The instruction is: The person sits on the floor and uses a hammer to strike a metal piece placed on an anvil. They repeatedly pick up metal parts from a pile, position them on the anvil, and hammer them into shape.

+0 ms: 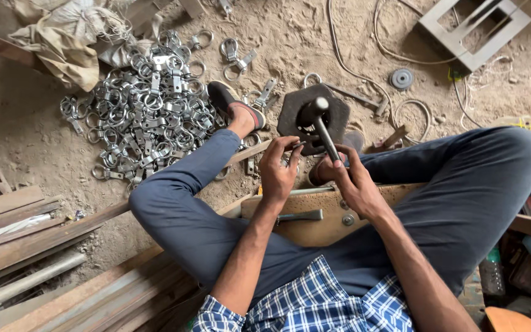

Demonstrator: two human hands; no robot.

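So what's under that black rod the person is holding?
Under the black rod sits a dark, flat-sided block on the sandy ground. The rod's rounded top covers the block's middle. The right hand hides the rod's lower end; the left hand pinches a small piece beside it.

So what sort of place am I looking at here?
Probably a small metal workshop, worked at floor level. A pile of ring clamps lies on the sandy dirt floor, metal bars lie alongside, and both hands, left hand and right hand, work at a dark iron stake tool.
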